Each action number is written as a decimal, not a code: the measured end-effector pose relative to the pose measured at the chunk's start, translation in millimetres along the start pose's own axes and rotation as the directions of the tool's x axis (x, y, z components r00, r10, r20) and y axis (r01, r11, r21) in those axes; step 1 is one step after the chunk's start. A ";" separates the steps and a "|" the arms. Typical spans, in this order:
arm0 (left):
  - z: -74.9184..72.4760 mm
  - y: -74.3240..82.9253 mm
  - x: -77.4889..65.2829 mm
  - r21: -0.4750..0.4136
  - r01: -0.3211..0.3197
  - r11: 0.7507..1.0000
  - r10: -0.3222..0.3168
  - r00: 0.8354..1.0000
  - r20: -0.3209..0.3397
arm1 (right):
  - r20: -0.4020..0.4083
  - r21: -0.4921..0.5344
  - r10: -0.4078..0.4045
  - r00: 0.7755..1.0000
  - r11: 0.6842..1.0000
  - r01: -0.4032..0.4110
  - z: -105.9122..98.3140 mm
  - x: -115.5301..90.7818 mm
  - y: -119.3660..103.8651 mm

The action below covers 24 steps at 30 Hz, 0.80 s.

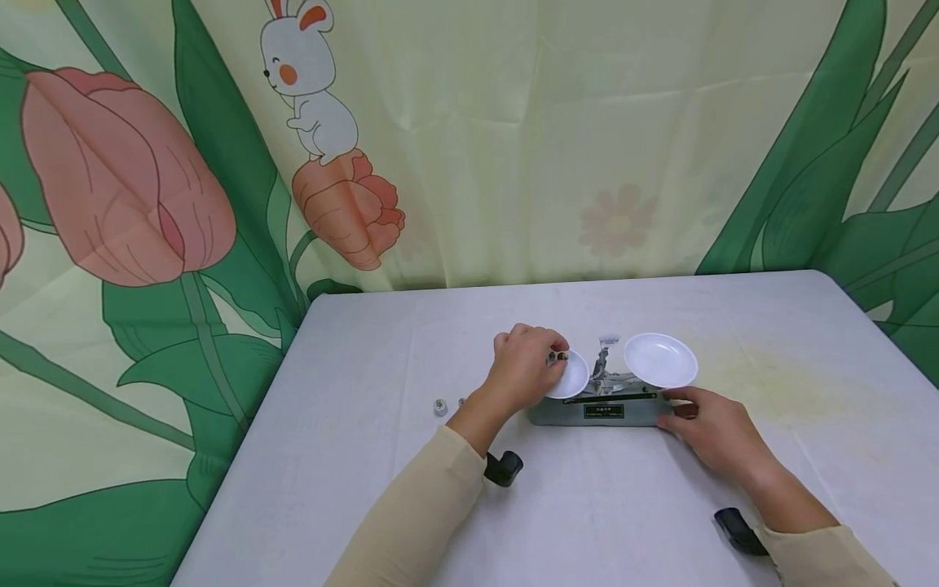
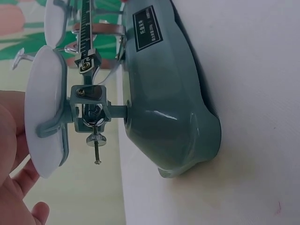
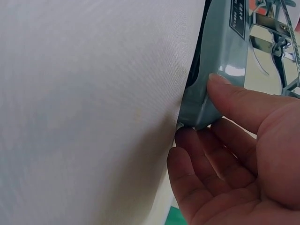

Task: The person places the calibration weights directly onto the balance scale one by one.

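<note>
A grey-green two-pan balance scale [image 1: 631,412] stands on the table, with a black label on its front and a ruled beam [image 2: 86,33] across it. Over its left white pan [image 1: 575,379], my left hand [image 1: 524,367] pinches a small silvery metal weight [image 1: 559,356]. The left wrist view hides that weight behind the pan's rim. My right hand [image 1: 707,428] grips the right end of the base, thumb on the front and fingers around the end, as the right wrist view shows [image 3: 225,154]. The right white pan [image 1: 661,359] sits above that hand and holds nothing visible.
Left of the scale, a small metal weight [image 1: 440,407] stands on the white-covered table [image 1: 352,350]. Another small metal piece [image 1: 461,401] is partly hidden by my left wrist. A printed curtain [image 1: 499,163] hangs behind the table's far edge.
</note>
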State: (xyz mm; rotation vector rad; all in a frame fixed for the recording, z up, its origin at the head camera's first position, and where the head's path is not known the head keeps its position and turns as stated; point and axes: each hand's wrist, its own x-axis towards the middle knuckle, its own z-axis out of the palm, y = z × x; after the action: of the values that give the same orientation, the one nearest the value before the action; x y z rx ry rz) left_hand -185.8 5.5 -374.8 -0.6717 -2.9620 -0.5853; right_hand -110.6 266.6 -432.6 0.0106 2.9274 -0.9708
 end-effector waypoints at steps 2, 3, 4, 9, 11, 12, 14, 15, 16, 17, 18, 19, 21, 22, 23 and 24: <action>-0.8 -1.8 -0.9 -0.019 0.003 1.000 -0.004 1.000 -0.005 | 0.004 0.000 0.001 1.000 1.000 -0.001 0.2 0.4 -0.4; -1.4 -2.8 -1.5 -0.033 0.004 0.999 -0.004 1.000 -0.007 | 0.008 -0.001 0.006 1.000 1.000 -0.006 0.1 0.7 -0.6; -2.3 -3.8 -2.3 -0.050 0.004 0.999 -0.004 1.000 -0.010 | 0.011 -0.001 0.009 1.000 1.000 -0.009 0.0 0.9 -0.8; -9.5 -11.2 -8.8 -0.149 -0.009 0.989 0.005 1.000 -0.028 | 0.020 -0.009 0.020 1.000 1.000 -0.020 0.3 1.6 -1.2; -12.6 -15.4 -12.2 -0.206 -0.001 0.978 -0.005 1.000 -0.029 | 0.022 -0.011 0.024 0.999 1.000 -0.024 0.6 1.6 -1.2; -14.2 -17.9 -14.0 -0.234 0.004 0.972 -0.011 1.000 -0.029 | 0.025 -0.011 0.026 0.999 1.000 -0.026 0.7 1.7 -1.3; -16.8 -23.7 -17.8 -0.285 0.023 0.958 -0.031 0.999 -0.025 | 0.025 -0.013 0.029 0.999 1.000 -0.028 0.7 1.8 -1.5; -18.3 -26.8 -20.0 -0.305 0.029 0.952 -0.039 0.999 -0.025 | 0.025 -0.013 0.029 0.999 0.999 -0.029 0.7 1.8 -1.6; -19.9 -29.9 -22.0 -0.319 0.036 0.947 -0.046 0.999 -0.023 | 0.023 -0.013 0.028 0.999 1.000 -0.028 0.7 1.8 -1.6; -21.5 -33.3 -24.1 -0.327 0.034 0.944 -0.046 0.999 -0.027 | 0.021 -0.014 0.027 0.999 1.000 -0.026 0.6 1.9 -1.7; -22.8 -36.5 -26.1 -0.334 0.033 0.942 -0.045 0.999 -0.030 | 0.021 -0.013 0.027 0.999 1.000 -0.027 0.4 1.9 -1.8; -24.3 -39.6 -28.0 -0.342 0.032 0.939 -0.047 0.998 -0.034 | 0.018 -0.013 0.024 1.000 1.000 -0.024 0.2 2.0 -1.7; -27.1 -45.3 -32.2 -0.359 0.030 0.933 -0.050 0.998 -0.048 | 0.019 -0.011 0.025 1.000 1.000 -0.025 -0.1 1.9 -1.9; -28.2 -47.9 -34.1 -0.364 0.031 0.931 -0.055 0.997 -0.054 | 0.018 -0.010 0.025 1.000 1.000 -0.025 0.0 2.0 -1.7; -29.1 -50.4 -36.0 -0.367 0.038 0.930 -0.064 0.996 -0.059 | 0.018 -0.008 0.025 1.000 1.000 -0.025 0.1 2.0 -1.2; -29.9 -52.8 -37.9 -0.368 0.043 0.929 -0.072 0.995 -0.064 | 0.018 -0.006 0.023 1.000 1.000 -0.023 0.4 2.1 -0.7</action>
State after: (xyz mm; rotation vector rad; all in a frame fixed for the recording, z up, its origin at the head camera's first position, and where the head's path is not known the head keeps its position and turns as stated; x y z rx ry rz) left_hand -175.0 -65.1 -370.5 -0.5677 -2.8315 -1.1608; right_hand -112.7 265.7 -432.6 0.0351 2.9074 -0.9534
